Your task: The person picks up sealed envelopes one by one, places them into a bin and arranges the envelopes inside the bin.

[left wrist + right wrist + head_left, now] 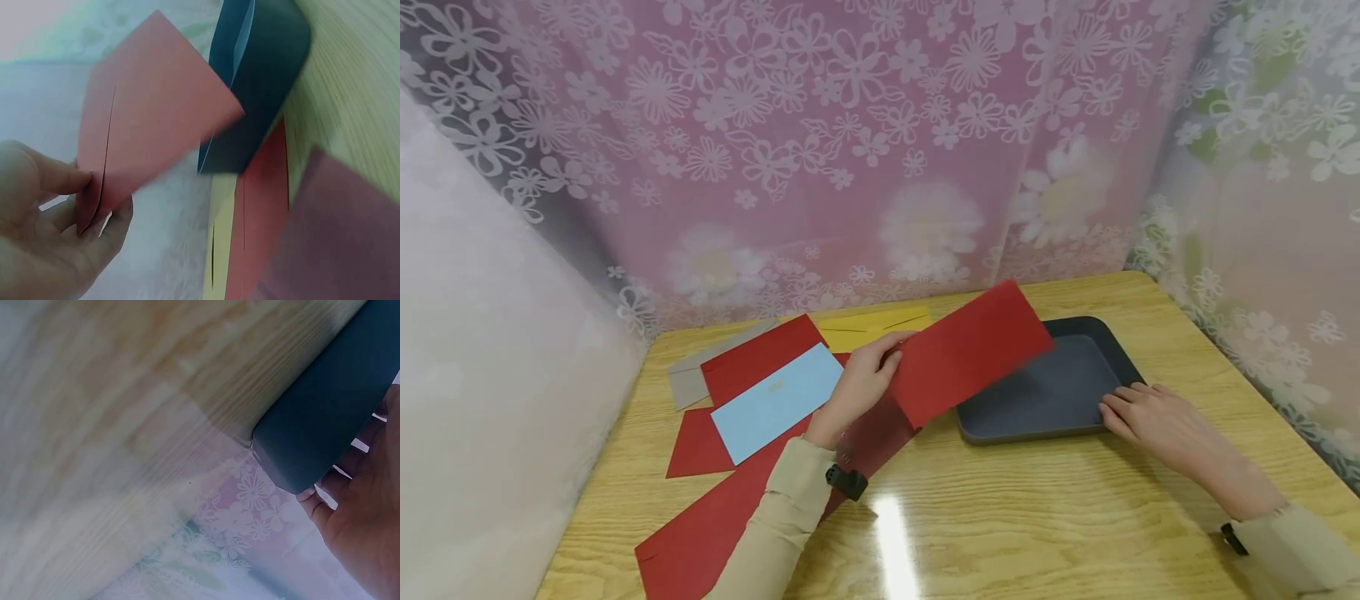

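Observation:
A red envelope (973, 354) hangs in the air at a tilt, its right end over the left part of a dark grey tray (1078, 379). My left hand (859, 385) pinches this envelope at its near-left end. In the left wrist view the thumb and fingers grip one end of the envelope (147, 119), with a flap line showing. My right hand (1157, 421) holds the tray's right rim near the front corner. The right wrist view shows its fingers (356, 459) along the tray wall (319, 412).
On the left of the wooden table (1000, 517) several envelopes overlap: a light blue one (778, 404), a grey one (688, 385), a yellow one (872, 327) and several red ones (700, 446). A flowered curtain (850, 167) hangs behind the table.

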Demonstrator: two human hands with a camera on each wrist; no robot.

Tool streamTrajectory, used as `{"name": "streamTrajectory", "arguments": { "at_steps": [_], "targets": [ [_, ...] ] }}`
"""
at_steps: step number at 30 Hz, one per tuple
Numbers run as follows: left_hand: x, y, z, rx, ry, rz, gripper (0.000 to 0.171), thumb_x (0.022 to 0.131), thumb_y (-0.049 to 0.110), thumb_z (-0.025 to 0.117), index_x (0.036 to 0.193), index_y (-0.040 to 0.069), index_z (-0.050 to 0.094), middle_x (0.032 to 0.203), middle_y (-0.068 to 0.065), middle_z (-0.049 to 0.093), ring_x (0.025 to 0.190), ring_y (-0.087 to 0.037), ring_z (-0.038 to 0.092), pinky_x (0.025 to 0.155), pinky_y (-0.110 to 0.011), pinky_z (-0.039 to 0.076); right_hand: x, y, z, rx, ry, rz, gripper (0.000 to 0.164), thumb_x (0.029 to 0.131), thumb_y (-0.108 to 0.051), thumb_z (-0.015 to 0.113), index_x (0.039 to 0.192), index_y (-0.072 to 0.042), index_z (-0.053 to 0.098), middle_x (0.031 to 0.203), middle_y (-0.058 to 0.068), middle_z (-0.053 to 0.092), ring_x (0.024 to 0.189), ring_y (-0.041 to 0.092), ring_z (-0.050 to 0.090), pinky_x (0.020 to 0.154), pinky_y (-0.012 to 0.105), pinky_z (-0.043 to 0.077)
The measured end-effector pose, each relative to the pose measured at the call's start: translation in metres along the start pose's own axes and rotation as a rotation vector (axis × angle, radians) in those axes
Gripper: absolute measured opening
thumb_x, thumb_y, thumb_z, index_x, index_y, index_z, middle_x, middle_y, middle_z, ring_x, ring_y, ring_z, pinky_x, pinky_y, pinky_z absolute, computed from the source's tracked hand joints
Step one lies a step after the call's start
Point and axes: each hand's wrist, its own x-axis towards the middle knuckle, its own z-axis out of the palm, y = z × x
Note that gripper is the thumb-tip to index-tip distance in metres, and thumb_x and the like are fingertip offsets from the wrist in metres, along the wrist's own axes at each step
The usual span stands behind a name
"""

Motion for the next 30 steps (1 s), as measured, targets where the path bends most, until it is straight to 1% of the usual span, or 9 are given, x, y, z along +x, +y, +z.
{"name": "streamTrajectory", "arguments": {
  "at_steps": [3,5,12,14,16,19,22,24,30],
  "targets": [
    [0.014,0.008,0.015,-0.020,0.010,0.050,0.037,0.105,0.011,0.055,0.141,0.019,0.061,0.100,-0.004,0.070,0.062,-0.016,0.046,0.059,-0.025,0.038,0.001,0.000,0.000,-0.002,0.008,-0.006,0.013,0.091,-0.017,0.070,0.095,-0.006,0.074,0.087,0.007,0.069,0.077,0.031,0.065,0.073,0.052,0.054],
    [0.023,0.013,0.025,-0.031,0.024,0.077,0.037,0.105,0.010,0.056,0.140,0.018,0.063,0.091,-0.006,0.069,0.058,-0.013,0.043,0.057,-0.023,0.037,0.001,0.000,0.000,-0.006,0.014,-0.014,0.013,0.092,-0.017,0.069,0.095,-0.005,0.074,0.086,0.007,0.069,0.077,0.031,0.065,0.073,0.051,0.054],
    [0.041,0.023,0.060,-0.027,0.047,0.086,0.036,0.104,0.011,0.057,0.138,0.017,0.064,0.114,-0.004,0.072,0.047,-0.010,0.034,0.052,-0.021,0.032,0.002,-0.001,-0.002,-0.019,0.005,-0.033,0.014,0.092,-0.016,0.069,0.096,-0.004,0.074,0.089,0.009,0.070,0.081,0.033,0.067,0.076,0.053,0.055],
    [0.042,0.024,0.068,-0.015,0.016,0.062,0.036,0.104,0.011,0.057,0.139,0.019,0.064,0.095,-0.004,0.072,0.044,-0.010,0.030,0.050,-0.020,0.029,0.003,-0.001,-0.002,-0.020,0.008,-0.038,0.013,0.091,-0.016,0.069,0.095,-0.005,0.074,0.087,0.008,0.069,0.080,0.032,0.066,0.075,0.052,0.055],
    [0.043,0.023,0.074,0.009,-0.035,0.041,0.036,0.105,0.013,0.055,0.140,0.020,0.063,0.074,-0.002,0.064,0.043,-0.010,0.030,0.048,-0.019,0.028,0.003,-0.001,-0.001,-0.018,0.012,-0.039,0.011,0.092,-0.016,0.069,0.093,-0.006,0.073,0.085,0.006,0.068,0.077,0.030,0.065,0.073,0.050,0.054],
    [0.044,0.021,0.084,0.048,-0.119,0.017,0.036,0.106,0.014,0.054,0.140,0.021,0.062,0.063,0.000,0.056,0.042,-0.009,0.030,0.047,-0.018,0.028,0.003,0.000,-0.001,-0.020,0.015,-0.035,0.009,0.092,-0.016,0.069,0.091,-0.008,0.072,0.083,0.004,0.066,0.073,0.027,0.062,0.069,0.048,0.053],
    [0.045,0.020,0.090,0.082,-0.172,0.010,0.036,0.106,0.013,0.053,0.141,0.019,0.062,0.068,-0.002,0.061,0.041,-0.009,0.030,0.047,-0.018,0.028,0.003,0.000,-0.001,-0.030,0.017,-0.040,0.008,0.092,-0.016,0.068,0.089,-0.009,0.071,0.081,0.002,0.064,0.071,0.026,0.060,0.066,0.045,0.052],
    [0.046,0.020,0.092,0.106,-0.185,0.009,0.037,0.106,0.013,0.053,0.141,0.018,0.062,0.079,-0.003,0.068,0.043,-0.009,0.029,0.047,-0.018,0.027,0.003,0.000,-0.001,-0.034,0.018,-0.043,0.008,0.092,-0.015,0.068,0.087,-0.010,0.071,0.080,0.001,0.063,0.070,0.025,0.059,0.065,0.044,0.051],
    [0.052,0.019,0.098,0.298,-0.199,0.056,0.038,0.105,0.012,0.056,0.142,0.018,0.061,0.118,-0.004,0.069,0.064,-0.006,0.050,0.054,-0.016,0.033,0.002,0.001,-0.001,-0.033,0.003,-0.027,0.005,0.089,-0.015,0.070,0.087,-0.010,0.071,0.080,0.000,0.063,0.069,0.024,0.058,0.063,0.043,0.051]
  ]
}}
